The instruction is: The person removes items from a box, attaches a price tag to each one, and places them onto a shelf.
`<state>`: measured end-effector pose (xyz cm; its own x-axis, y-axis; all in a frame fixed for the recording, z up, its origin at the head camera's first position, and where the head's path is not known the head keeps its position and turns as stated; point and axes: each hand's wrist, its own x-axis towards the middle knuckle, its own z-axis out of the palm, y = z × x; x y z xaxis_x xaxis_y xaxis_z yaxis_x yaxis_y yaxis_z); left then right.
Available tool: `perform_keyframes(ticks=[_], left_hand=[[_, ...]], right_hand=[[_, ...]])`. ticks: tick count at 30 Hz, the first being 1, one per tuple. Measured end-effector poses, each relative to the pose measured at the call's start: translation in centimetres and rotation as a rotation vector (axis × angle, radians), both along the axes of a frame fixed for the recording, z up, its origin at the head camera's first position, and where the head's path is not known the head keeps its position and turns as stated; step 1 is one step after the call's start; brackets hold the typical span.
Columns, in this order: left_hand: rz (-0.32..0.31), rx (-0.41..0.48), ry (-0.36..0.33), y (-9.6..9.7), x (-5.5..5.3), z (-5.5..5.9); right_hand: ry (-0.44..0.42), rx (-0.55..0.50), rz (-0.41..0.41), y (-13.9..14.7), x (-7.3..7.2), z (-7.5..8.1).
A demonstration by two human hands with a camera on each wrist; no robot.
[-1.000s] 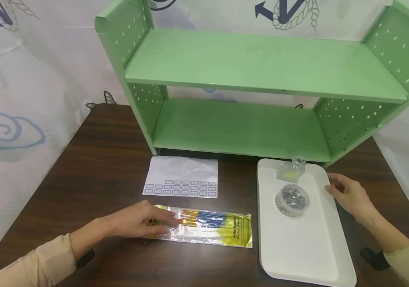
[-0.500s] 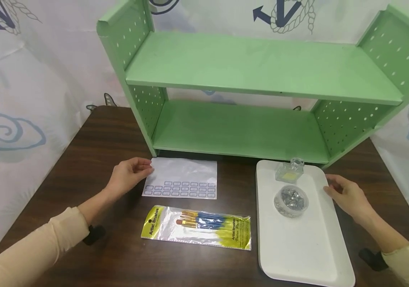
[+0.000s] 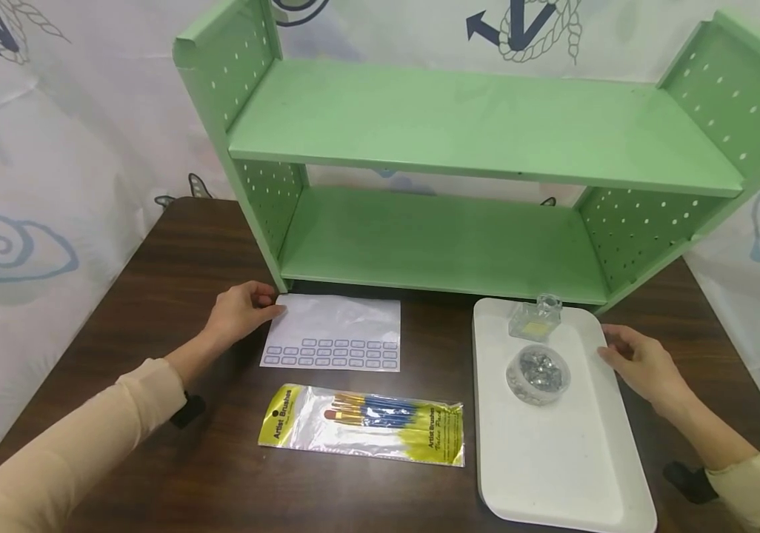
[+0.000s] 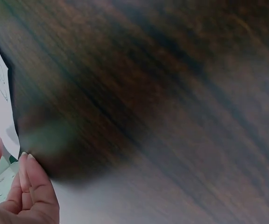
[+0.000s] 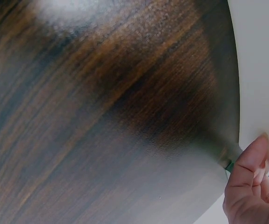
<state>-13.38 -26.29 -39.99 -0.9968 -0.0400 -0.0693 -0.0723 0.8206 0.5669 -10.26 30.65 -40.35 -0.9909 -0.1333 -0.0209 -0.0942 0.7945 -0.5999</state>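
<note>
A white label sheet [image 3: 333, 318] printed with rows of small blue-edged boxes lies before the shelf. At its upper left corner, my left hand [image 3: 241, 314] holds the edge between thumb and fingers; the left wrist view shows that corner between them. My right hand [image 3: 643, 370] grips the right rim of a white tray [image 3: 560, 466], thumb over the rim and fingers curled outside. On the tray stand a square glass bottle [image 3: 535, 320] with a yellow label and a round clear tub [image 3: 538, 375] of silvery pieces. A pack of artist brushes [image 3: 363, 426] lies flat below the sheet.
A green two-tier shelf [image 3: 447, 237] with perforated sides stands at the back of the dark wooden table [image 3: 187, 474]. Patterned white cloth [image 3: 73, 126] hangs behind and at both sides. Dark wrist devices sit under both forearms.
My left hand has left the brush pack and moved up to the label sheet's upper left corner, where it stays. My right hand keeps its place at the tray's rim.
</note>
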Motion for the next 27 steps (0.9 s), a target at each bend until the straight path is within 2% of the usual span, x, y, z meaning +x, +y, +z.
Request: perform_keyframes(ticks=[7, 12, 15, 18, 23, 25, 27], left_hand=[[0.007, -0.027, -0.01, 0.0, -0.2, -0.7], [0.019, -0.031, 0.003, 0.2, -0.2, -1.0], [0.026, -0.03, 0.008, 0.4, -0.1, -1.0], [0.029, -0.032, 0.009, 0.5, 0.0, -0.9], [0.043, -0.036, 0.0, 0.6, 0.0, -0.8], [0.049, -0.034, -0.004, 0.6, 0.0, -0.8], [0.054, -0.031, -0.006, 0.7, 0.0, -0.8]], right_hand=[[-0.023, -0.005, -0.005, -0.1, 0.0, 0.0], [-0.077, 0.002, 0.003, 0.2, -0.1, 0.0], [-0.076, -0.031, -0.005, 0.3, 0.1, 0.2], [0.019, -0.092, -0.048, 0.2, 0.3, 0.8], [0.282, -0.191, -0.127, -1.6, 1.0, 3.0], [0.362, -0.217, -0.119, -3.0, 1.2, 4.3], [0.405, -0.243, -0.078, -4.7, 1.3, 5.6]])
